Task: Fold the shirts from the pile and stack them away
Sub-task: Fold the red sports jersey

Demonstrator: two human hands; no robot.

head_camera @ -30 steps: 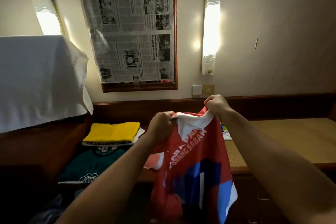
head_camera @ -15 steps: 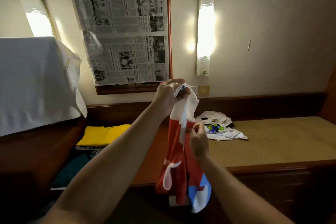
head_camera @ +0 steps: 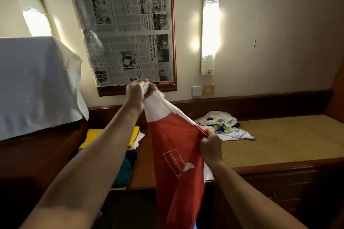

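Head view, red shirt: we hold the red shirt (head_camera: 175,147) in the air at the centre of the frame, clear of the surface (head_camera: 279,141); its white upper part runs slantwise from upper left to lower right, and the red body hangs down to the bottom edge.

Head view, left hand: our left hand (head_camera: 137,92) is raised above centre, just under the framed newspaper (head_camera: 126,24), and is clenched on a bunched white end of the red shirt.

Head view, right hand: our right hand (head_camera: 210,145) sits lower, right of centre, and is pinched tight on the shirt's edge where white meets red.

Head view, pile: one crumpled white shirt with a bright print (head_camera: 223,126) lies on the surface right of centre, beyond our right hand; we see no other loose shirts.

Head view, stack: folded garments lie at left of centre, partly behind our left forearm, with a yellow shirt (head_camera: 109,135) on top and something dark green (head_camera: 124,171) lower down.

Step in hand: we judge that we are opening the red shirt out and finding its shoulders before any fold is made.

Next move: we think it calls for drawing the two hands apart to level the top edge, then laying the shirt flat on the bare part of the surface, clear of the white shirt.

Left to do: by our reckoning, this shirt and the white one.
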